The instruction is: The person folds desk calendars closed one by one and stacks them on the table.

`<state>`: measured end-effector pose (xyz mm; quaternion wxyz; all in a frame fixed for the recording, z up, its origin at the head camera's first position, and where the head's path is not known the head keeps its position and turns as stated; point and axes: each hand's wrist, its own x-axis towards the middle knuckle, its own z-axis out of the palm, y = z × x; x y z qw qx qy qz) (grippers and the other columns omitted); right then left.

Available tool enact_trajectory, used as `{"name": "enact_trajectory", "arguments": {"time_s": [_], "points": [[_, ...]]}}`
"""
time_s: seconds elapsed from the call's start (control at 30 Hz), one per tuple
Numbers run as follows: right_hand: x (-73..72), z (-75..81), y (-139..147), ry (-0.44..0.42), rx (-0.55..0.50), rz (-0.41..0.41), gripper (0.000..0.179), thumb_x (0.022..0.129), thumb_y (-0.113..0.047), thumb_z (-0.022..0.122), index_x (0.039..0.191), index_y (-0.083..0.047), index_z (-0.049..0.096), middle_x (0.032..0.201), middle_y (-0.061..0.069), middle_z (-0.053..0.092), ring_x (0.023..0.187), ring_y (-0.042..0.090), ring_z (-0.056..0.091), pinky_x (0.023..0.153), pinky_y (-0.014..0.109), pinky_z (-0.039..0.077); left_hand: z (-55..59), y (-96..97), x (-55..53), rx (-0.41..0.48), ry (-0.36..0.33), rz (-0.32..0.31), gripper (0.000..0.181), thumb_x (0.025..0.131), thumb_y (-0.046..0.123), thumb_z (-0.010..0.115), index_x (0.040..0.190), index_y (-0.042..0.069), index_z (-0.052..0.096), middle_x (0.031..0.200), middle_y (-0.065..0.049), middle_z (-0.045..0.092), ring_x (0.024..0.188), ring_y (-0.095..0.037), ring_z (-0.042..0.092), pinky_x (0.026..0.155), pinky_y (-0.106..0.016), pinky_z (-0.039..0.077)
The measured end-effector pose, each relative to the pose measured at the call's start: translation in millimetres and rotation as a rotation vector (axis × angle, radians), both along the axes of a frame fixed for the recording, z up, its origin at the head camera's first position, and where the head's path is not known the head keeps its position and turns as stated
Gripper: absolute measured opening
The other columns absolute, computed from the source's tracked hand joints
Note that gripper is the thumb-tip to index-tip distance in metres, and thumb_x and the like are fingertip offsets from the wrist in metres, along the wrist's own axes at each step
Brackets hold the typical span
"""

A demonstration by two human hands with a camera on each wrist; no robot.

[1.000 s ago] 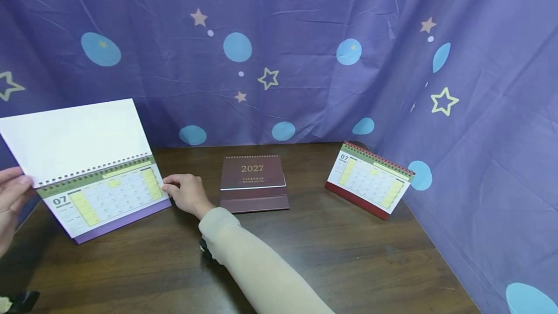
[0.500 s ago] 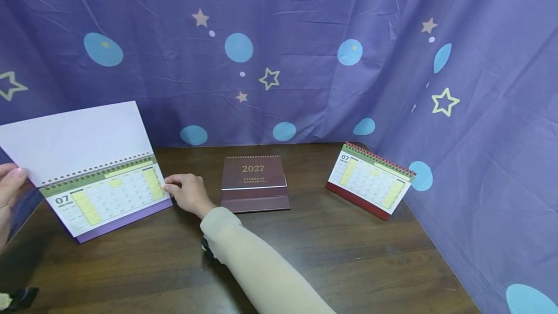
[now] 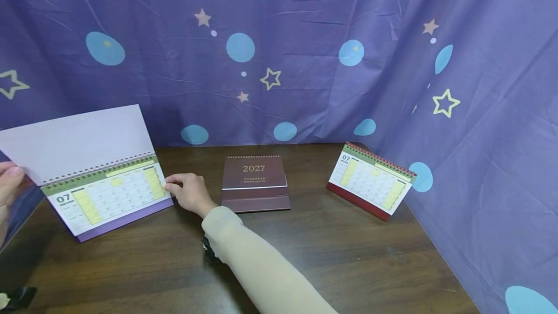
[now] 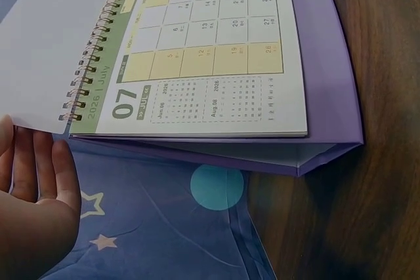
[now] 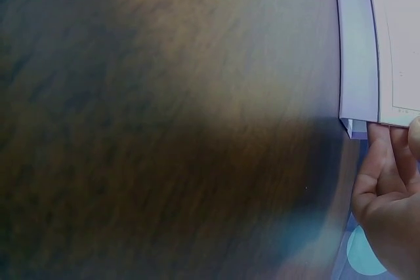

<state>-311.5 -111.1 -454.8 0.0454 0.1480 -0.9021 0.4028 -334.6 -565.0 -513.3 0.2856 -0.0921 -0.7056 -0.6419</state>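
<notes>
We see a purple-based desk calendar (image 3: 104, 197) at the left of the frame: white grid page, yellow columns, olive-green header strip, green "07", and a plain white lifted page (image 3: 74, 142) tinted lilac. At centre sits a maroon calendar (image 3: 255, 183) with gold "2027" lettering and a thin white edge line. At right we have a red-based calendar (image 3: 370, 180), red spiral, green header, white grid with yellow blocks. The table (image 3: 348, 256) is dark brown woodgrain. The backdrop cloth (image 3: 305, 62) is purple with light blue dots, pink solid stars, and pale yellow outlined stars. The sleeve (image 3: 261, 270) is beige.
</notes>
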Motion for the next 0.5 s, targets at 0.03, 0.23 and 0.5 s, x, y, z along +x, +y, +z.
{"name": "enact_trajectory", "arguments": {"time_s": [0.03,0.23,0.5], "points": [[-0.3,-0.3,0,0.002,0.002,0.000,0.018,0.101,-0.032,0.076,0.116,-0.028,0.083,0.107,-0.018,0.078,0.096,-0.008,0.061,0.088,0.006,0.043,1.0,1.0,0.7,-0.001,0.001,-0.003,0.038,0.108,0.002,0.057,0.141,-0.015,0.053,0.147,-0.029,0.059,0.134,-0.028,0.062,0.105,-0.022,0.048],[-0.6,-1.1,0,0.017,0.012,0.007,0.018,0.101,-0.032,0.075,0.116,-0.027,0.083,0.105,-0.017,0.078,0.092,-0.009,0.060,0.085,0.004,0.042,14.3,19.8,13.1,-0.009,0.001,0.010,0.038,0.108,0.007,0.058,0.141,-0.012,0.055,0.141,-0.015,0.068,0.122,-0.016,0.065,0.094,-0.014,0.047],[0.5,-0.7,-1,0.013,-0.001,0.006,0.018,0.101,-0.031,0.076,0.116,-0.026,0.083,0.104,-0.017,0.079,0.092,-0.010,0.060,0.085,0.003,0.041,6.5,12.7,14.6,-0.179,-0.026,0.066,0.039,0.111,0.010,0.052,0.146,-0.008,0.056,0.150,-0.017,0.061,0.132,-0.017,0.063,0.101,-0.016,0.046]]}}
